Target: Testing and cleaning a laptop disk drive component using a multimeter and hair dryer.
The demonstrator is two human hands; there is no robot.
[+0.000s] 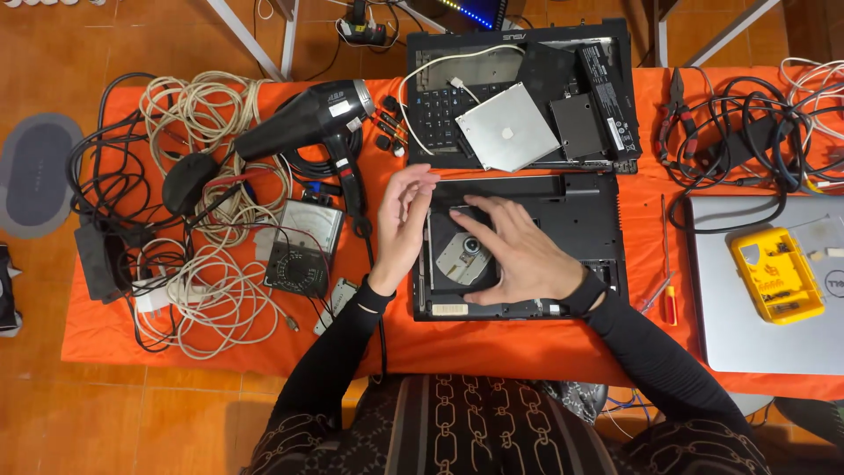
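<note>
I see bare orange cloth (527, 347) open below the laptop base (589, 220); hair dryer (308, 114), meter (303, 246) and cables (207, 290) crowd its left.

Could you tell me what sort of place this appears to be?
Probably a home electronics repair bench: an opened laptop base under both hands, an analog multimeter, pliers and a yellow screwdriver bit case on an orange-covered table.

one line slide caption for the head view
Both hands, left and right, on an opened black laptop base on an orange table.
</note>
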